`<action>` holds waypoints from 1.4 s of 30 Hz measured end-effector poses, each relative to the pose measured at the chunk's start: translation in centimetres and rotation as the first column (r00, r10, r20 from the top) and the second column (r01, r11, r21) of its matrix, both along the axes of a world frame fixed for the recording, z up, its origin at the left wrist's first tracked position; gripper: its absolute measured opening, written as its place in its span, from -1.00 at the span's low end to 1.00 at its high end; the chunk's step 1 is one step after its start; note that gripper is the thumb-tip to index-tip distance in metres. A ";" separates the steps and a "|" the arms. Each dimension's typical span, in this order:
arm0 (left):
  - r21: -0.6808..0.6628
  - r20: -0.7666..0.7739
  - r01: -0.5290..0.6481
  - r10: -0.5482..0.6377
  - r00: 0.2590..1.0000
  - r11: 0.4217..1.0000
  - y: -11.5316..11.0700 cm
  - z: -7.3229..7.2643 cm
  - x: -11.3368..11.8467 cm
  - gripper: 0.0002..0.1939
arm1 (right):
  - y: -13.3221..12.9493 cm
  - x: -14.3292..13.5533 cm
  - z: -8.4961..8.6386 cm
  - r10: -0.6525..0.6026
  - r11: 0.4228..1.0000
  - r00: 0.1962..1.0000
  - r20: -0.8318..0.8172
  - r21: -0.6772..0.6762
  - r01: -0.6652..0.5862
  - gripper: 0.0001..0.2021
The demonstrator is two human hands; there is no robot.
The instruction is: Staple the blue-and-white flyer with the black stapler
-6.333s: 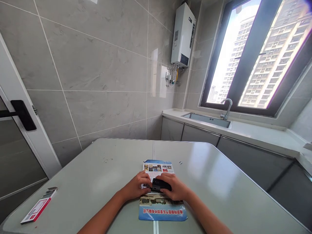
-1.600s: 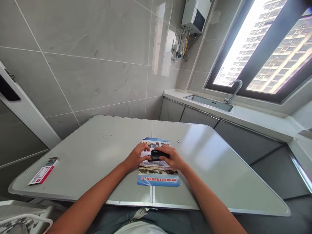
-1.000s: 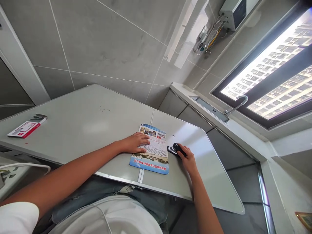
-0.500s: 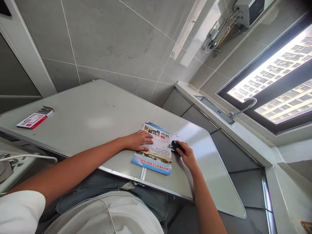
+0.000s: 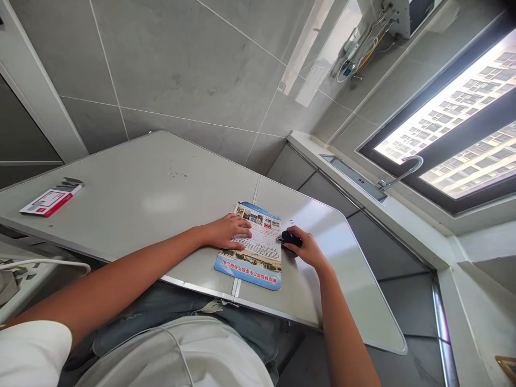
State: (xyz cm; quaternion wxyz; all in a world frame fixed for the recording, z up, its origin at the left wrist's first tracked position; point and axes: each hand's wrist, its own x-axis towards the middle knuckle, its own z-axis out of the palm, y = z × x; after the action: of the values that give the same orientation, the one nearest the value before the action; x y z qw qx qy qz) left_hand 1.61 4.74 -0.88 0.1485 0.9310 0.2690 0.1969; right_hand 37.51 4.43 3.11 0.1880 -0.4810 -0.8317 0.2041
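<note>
Where both hands were gathered around a black, rounded stapler [image 5: 292,238] above the sheet a moment ago, they have now parted and each has its own place. The left hand [image 5: 229,232] lies palm down with fingers spread on the left side of a blue-bordered, rectangular printed sheet with rounded corners [image 5: 264,243], covering part of its print. The right hand [image 5: 308,248] is curled around the stapler, thumb on the near side and fingers over the top.

The stapler has also come off the middle of the sheet, sat apart on the table to its right, and then closed that gap. Its front end now meets the sheet's right edge, about midway along; whether the edge lies between the stapler's jaws is too small to tell. I judge that this makes the right edge the working spot, with the left hand steadying the sheet.

The sheet rests over the seam of a pale grey-green table with a metal rim [image 5: 193,201], its large red characters upside down to the wearer. Beyond the stapler lie tiny slivers [image 5: 292,222]; far to the left sits a flat white, red and grey cardboard box [image 5: 51,199], where it was.
</note>
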 end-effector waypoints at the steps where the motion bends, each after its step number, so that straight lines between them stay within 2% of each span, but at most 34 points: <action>1: 0.001 -0.002 0.004 -0.004 1.000 1.000 0.0 0.0 0.0 -0.58 | 0.3 -0.1 0.3 0.023 1.000 0.999 0.024 -0.014 -0.022 -0.75; 6: -0.004 -0.007 0.000 0.000 1.000 1.000 0.0 0.1 0.0 -0.57 | 0.9 -1.2 0.6 0.094 0.995 0.994 0.061 -0.020 -0.093 -0.74; 10: -0.012 -0.002 0.008 -0.008 1.000 1.000 -0.1 0.1 0.1 -0.57 | 0.6 -2.2 -0.2 0.047 0.998 0.994 0.096 0.041 -0.051 -0.69; 17: 0.001 -0.005 -0.014 0.014 1.000 1.000 -0.3 0.3 0.1 -0.58 | 0.4 -3.4 -1.1 0.025 0.993 0.999 0.019 0.111 -0.027 -0.56; 24: -0.017 -0.030 -0.008 0.008 1.000 1.000 -0.5 0.9 0.1 -0.61 | -0.2 -3.9 -1.3 -0.002 0.983 0.997 0.075 0.181 -0.011 -0.59; 42: -0.015 0.012 -0.004 0.004 1.000 1.000 -0.3 0.3 0.1 -0.63 | -0.7 -5.0 -1.3 -0.019 0.977 0.982 0.190 0.212 -0.023 -0.62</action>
State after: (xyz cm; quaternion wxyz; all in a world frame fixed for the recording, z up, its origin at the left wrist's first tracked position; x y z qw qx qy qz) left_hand 1.76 4.48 -0.55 0.1567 0.9282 0.2715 0.2005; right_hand 32.48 3.73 1.80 0.1578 -0.4745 -0.8634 0.0667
